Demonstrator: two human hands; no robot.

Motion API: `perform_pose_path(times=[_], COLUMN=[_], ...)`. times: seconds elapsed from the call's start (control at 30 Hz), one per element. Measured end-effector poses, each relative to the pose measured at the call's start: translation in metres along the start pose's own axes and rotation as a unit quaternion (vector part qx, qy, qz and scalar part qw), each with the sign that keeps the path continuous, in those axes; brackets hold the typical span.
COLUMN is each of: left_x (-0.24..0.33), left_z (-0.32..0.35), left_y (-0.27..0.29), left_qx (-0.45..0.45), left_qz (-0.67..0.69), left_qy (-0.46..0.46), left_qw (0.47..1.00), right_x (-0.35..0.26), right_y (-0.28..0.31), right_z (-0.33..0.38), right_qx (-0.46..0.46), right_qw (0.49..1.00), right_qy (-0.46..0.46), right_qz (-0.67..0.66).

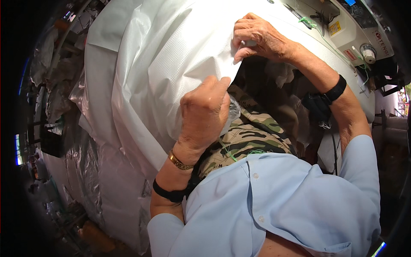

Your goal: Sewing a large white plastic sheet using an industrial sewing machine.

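Note:
A large sheet of white, finely textured fabric (171, 55) hangs in folds in front of me and spills down to the left. With fingers curled, my left hand (205, 109) grips its near edge above my lap. Farther up and to the right, my right hand (261, 38) pinches the same edge between thumb and fingers. Between the two hands the edge runs slanted and fairly taut. The fingertips of my left hand are partly hidden behind the hand.
A white sewing machine (357, 36) with a round dial stands at the upper right, green thread (309, 22) lying by it. Clear plastic sheeting (81, 171) drapes at the left. Below the fabric are my camouflage-patterned trousers (252, 132). A cable runs down under my right forearm.

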State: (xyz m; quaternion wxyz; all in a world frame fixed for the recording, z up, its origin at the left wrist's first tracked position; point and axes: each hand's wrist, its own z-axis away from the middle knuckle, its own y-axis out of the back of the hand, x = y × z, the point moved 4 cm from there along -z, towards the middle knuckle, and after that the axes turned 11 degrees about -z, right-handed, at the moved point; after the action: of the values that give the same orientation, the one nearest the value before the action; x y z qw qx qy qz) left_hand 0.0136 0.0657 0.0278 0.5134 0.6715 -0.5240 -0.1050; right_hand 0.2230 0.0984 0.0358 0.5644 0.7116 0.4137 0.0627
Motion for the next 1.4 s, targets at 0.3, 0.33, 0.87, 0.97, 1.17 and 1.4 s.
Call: perform_pose_path(times=[0.3, 0.33, 0.87, 0.97, 1.17, 1.4], left_x=[0.000, 0.000, 0.003, -0.002, -0.003, 0.001], left_z=[-0.013, -0.015, -0.052, -0.065, -0.100, -0.141], left_y=[-0.005, -0.008, -0.027, -0.028, -0.038, -0.060], left_qx=[-0.004, -0.010, -0.025, -0.027, -0.034, -0.062], left_qz=[-0.009, -0.010, -0.050, -0.076, -0.120, -0.149], left_qy=[-0.030, -0.037, -0.165, -0.167, -0.177, -0.188], left_qw=[0.999, 0.999, 0.985, 0.983, 0.976, 0.969], right_x=[0.045, 0.049, 0.068, 0.069, 0.069, 0.065], right_y=[0.024, 0.026, 0.034, 0.032, 0.031, 0.032], right_z=[0.001, 0.001, 0.025, 0.028, 0.037, 0.040], right_qx=[0.016, 0.029, 0.186, 0.166, 0.097, 0.100], right_qw=[0.996, 0.996, 0.951, 0.950, 0.960, 0.961], right_qy=[-0.040, -0.049, -0.163, -0.159, -0.213, -0.235], right_qz=[0.078, 0.072, 0.185, 0.212, 0.153, 0.103])
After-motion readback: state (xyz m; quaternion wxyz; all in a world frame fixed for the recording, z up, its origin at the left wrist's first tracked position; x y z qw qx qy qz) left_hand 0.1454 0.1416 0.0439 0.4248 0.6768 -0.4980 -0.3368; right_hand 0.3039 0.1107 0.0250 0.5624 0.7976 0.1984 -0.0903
